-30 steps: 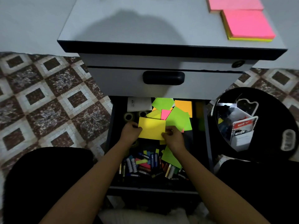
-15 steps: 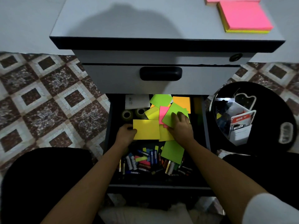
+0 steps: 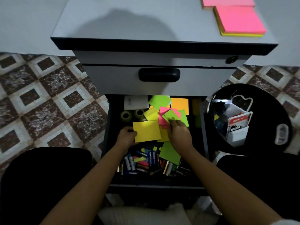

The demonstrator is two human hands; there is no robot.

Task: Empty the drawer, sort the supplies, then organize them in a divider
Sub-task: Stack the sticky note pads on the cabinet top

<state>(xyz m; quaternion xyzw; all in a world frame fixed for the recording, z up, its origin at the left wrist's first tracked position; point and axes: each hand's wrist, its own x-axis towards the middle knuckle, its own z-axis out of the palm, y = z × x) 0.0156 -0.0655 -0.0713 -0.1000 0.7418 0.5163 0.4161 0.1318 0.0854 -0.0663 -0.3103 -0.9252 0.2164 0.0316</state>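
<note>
A floor of brown-and-white diamond-patterned tiles is seen around a grey pedestal cabinet; its closed upper drawer front is fitted with a black handle; a pale wall is seen behind; a rounded shadow is cast on the cabinet top.

Left hand: its fingers slip under the yellow note stack, tips out of sight. Right hand digs into the pink and green notes, fingertips half buried. Just beyond the left fingers, print on the white card is too small to read. Behind both wrists, the batteries blur in shadow, labels unreadable. Far beyond the right fingers, a pink pad is cut by the top edge.
</note>
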